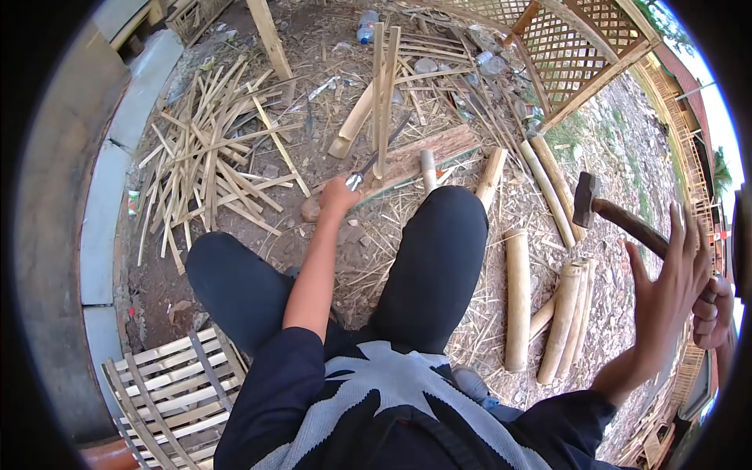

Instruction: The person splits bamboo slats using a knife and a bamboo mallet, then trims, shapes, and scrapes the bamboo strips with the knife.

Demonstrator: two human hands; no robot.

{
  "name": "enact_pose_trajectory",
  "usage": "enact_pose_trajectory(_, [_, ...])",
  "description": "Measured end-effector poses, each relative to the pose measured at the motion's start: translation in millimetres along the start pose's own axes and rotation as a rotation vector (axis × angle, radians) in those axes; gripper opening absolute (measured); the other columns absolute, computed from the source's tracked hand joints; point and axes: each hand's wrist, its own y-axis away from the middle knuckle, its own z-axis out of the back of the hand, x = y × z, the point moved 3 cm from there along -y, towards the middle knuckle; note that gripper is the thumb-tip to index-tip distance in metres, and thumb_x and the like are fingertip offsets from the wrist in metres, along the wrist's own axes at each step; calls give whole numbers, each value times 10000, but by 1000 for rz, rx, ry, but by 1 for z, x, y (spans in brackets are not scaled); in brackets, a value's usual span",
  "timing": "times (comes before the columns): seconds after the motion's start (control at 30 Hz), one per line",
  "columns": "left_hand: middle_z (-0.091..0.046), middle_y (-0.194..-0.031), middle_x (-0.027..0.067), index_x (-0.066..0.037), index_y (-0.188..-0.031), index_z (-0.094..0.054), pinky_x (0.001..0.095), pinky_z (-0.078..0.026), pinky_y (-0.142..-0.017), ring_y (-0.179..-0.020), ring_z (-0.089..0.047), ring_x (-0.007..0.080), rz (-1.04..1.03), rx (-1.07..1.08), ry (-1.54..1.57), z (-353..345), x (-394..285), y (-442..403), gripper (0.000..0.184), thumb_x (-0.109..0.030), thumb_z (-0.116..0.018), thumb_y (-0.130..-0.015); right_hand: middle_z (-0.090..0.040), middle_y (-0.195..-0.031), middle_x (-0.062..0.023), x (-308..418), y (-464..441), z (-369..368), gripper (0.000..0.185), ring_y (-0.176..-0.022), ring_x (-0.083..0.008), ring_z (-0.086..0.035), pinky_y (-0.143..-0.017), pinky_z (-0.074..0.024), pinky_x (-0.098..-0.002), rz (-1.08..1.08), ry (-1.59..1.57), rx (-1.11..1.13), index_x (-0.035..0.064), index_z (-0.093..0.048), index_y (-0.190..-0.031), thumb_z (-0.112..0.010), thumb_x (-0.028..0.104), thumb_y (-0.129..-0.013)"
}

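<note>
- Judging progress: many strips point(210, 160) look split and heaped; several bamboo lengths point(516, 301) remain whole.
- My left hand point(337, 196) clamps the knife point(355, 181).
- My right hand point(666, 286) spreads open beside the hammer point(585, 200).

We have bright, fairly even daylight here, with soft shadows on the ground point(619, 329) below the lattice panel point(565, 61). Right of the panel, the sky point(711, 113) glares nearly white, fringed blue-violet. Far left of it, the wall point(55, 211) looks dimmer and bows along the round fisheye edge, past which we get only black. Between them, we find detail fairly crisp, though the dark trousers point(439, 251) below the panel show little texture.
</note>
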Motion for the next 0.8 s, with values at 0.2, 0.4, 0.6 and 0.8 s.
enact_pose_trajectory(0.2, [-686,-1075,198,-38,-1037,-687,471,-525,-854,-1015,-659,360,6,33,34,1,2,3,417,-297,-754,-716,-587,-794,-167,-41,5,-58,375,-795,-372,-569,-728,-420,-470,25,-122,556,24,-553,-898,-751,326,-796])
enact_pose_trajectory(0.4, [-680,-1081,210,-28,-1053,-678,464,-523,-861,-1026,-654,364,-5,52,32,9,-3,4,427,-279,-744,-714,-602,-790,-166,-22,-2,-96,401,-777,-368,-595,-702,-447,-466,69,-134,456,20,-546,-836,-671,400,-865])
enact_pose_trajectory(0.6, [-675,-1095,213,-33,-1075,-665,457,-518,-876,-1034,-651,365,20,72,22,10,0,5,443,-272,-737,-709,-623,-723,-175,34,-29,-142,492,-699,-354,-624,-642,-456,-462,-28,-324,404,18,-544,-827,-607,500,-900])
enact_pose_trajectory(0.8, [-675,-1098,212,-31,-1077,-658,458,-516,-874,-1028,-652,369,19,58,41,5,6,5,438,-271,-728,-719,-633,-761,-207,103,-53,-188,524,-707,-396,-616,-641,-455,-471,-146,-660,298,11,-564,-836,-598,530,-898])
